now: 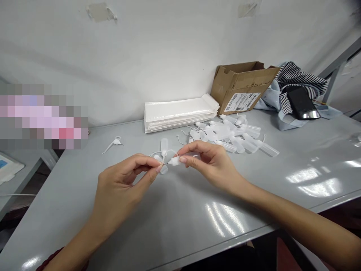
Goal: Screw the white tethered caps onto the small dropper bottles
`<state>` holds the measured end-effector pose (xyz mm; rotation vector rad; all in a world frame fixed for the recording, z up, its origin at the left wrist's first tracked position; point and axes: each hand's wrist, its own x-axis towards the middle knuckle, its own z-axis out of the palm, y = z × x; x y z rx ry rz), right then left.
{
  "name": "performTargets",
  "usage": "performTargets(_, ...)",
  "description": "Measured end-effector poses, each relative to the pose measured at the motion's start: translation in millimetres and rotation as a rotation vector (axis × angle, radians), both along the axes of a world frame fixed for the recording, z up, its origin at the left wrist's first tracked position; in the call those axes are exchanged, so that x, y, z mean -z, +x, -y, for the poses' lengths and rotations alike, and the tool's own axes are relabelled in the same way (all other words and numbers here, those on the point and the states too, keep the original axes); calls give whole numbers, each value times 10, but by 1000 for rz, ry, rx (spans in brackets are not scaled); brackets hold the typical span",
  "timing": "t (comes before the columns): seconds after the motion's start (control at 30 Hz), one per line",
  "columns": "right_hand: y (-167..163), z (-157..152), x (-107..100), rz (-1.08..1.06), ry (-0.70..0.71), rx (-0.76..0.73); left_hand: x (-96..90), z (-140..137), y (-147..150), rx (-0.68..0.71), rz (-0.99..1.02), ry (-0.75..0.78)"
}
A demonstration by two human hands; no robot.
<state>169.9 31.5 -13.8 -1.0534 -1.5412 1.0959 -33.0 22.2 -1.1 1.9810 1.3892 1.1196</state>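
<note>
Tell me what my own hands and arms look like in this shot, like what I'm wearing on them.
Your left hand and right hand are both ungloved, with no rings, watch or bracelet visible. What looks like a dark red sleeve edge shows around your left forearm at the bottom of the picture. Your right forearm is bare as far as it shows.

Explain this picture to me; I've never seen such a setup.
There is no machine: these are a person's own bare hands, seen by a camera worn on their head, looking forward and down. The right hand holds a small white-capped bottle; the left hand pinches at its thin dark needle. More bottles lie on the grey table, with one loose cap to the left. Behind are white envelopes, a box, and striped cloth with a black device on it.
</note>
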Motion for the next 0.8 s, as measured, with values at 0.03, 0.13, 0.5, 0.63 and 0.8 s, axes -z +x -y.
performTargets(0.03, -2, 7, 7, 25, 26, 11, 5, 1, -1, 3, -9, 8)
performTargets(0.13, -12, 22, 26, 48, 50, 16, 19, 8, 3, 5, -10, 18)
performTargets(0.5, -60, 35, 77, 33, 50, 10, 77, 36, 57, -43, 10, -45)
performTargets(0.63, -75, 48, 96, 8, 1, -7, 78, 38, 71, -35, -5, -61)
performTargets(0.8, -77, 54, 94, -24, -52, -21, 103, 62, 66, 0, 6, -36)
